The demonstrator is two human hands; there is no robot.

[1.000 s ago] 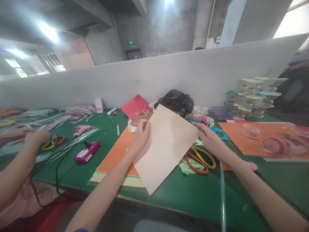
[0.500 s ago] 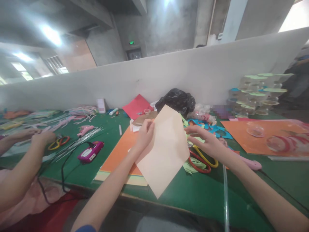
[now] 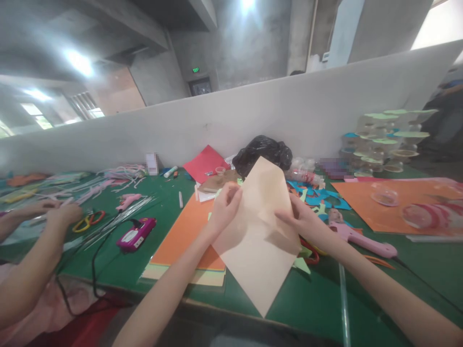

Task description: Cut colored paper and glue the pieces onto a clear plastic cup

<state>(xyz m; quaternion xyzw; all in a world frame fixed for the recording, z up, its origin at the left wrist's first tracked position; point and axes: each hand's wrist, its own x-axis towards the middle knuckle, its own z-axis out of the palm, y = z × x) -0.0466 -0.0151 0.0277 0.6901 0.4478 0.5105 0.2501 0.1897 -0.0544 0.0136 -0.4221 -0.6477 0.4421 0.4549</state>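
A cream sheet of paper [image 3: 258, 241] is held up at a slant, one corner pointing down toward the table's front edge. My left hand [image 3: 226, 207] pinches its upper left edge. On the opposite edge, my right hand [image 3: 302, 219] has its thumb across the front of the sheet and its fingers partly hidden behind. Beneath the sheet's right side, the red and yellow handles of scissors [image 3: 314, 255] are mostly covered, among green paper scraps [image 3: 302, 265]. A stack of orange paper [image 3: 184, 236] lies under my left forearm.
A pink glue gun [image 3: 365, 242] and a clear tube [image 3: 345, 303] lie near my right forearm. Left are a purple box [image 3: 136, 234] with a cable, yellow-orange scissors [image 3: 88, 221] and another person's hands [image 3: 67, 212]. Behind sit a black plastic bag [image 3: 264, 149] and stacked cups [image 3: 385, 140].
My right hand has closed onto the paper's right edge, where before its fingers were spread beside it. The sheet has shifted right and lower, covering more of the scissors.
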